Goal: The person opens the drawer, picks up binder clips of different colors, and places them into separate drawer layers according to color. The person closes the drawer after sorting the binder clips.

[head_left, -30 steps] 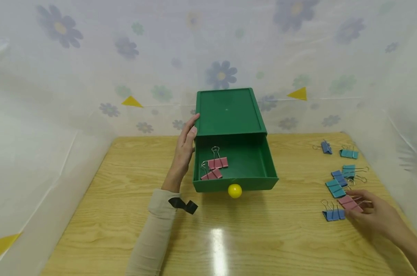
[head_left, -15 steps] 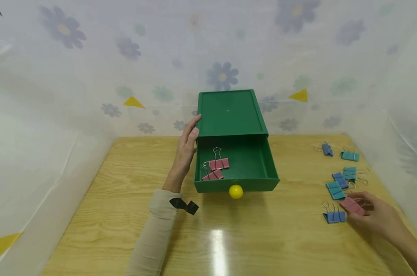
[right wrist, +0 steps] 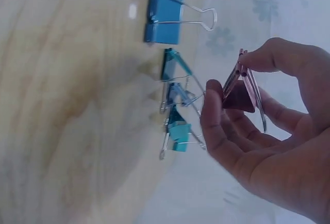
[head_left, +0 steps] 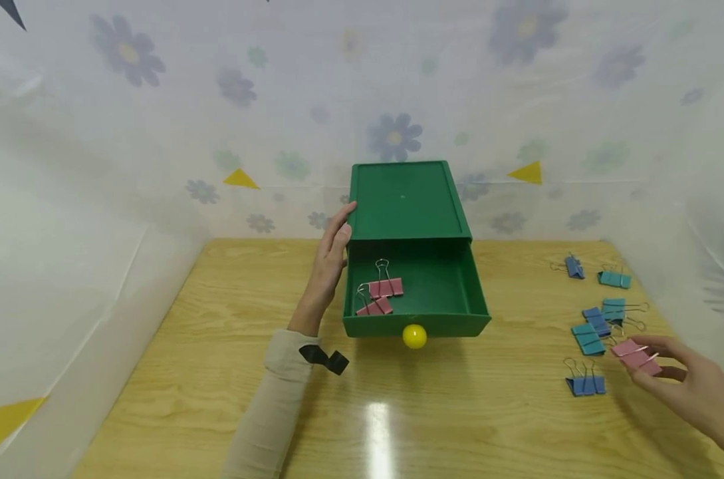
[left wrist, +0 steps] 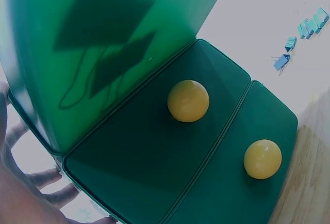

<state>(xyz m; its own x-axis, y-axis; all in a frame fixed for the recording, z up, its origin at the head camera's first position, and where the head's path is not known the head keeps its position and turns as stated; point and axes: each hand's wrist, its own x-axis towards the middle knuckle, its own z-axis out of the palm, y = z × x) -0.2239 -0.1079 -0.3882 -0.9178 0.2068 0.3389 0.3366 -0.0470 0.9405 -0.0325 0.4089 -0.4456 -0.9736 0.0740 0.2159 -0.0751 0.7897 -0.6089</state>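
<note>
One beige sleeve (head_left: 272,412), cut off below. One right hand (head_left: 697,386), forearm cut off at right; thumb and fingers pinch one pink clip (head_left: 635,359) above the surface (head_left: 200,366), some fingers partly hidden. Lying at right: three blue clips (head_left: 586,386) and three teal clips (head_left: 589,339), the middle ones crowded, their wire handles hard to tell apart. One pulled-out green drawer (head_left: 436,286) with one yellow knob (head_left: 415,336); two further pink clips (head_left: 387,287) inside, at left. Below it, seen only from the left wrist: two closed drawers (left wrist: 129,157), one knob each. One left hand (head_left: 327,269), fingers extended against the side of one green cabinet (head_left: 403,199). Behind, one flowered curtain (head_left: 302,86), blurred.
</note>
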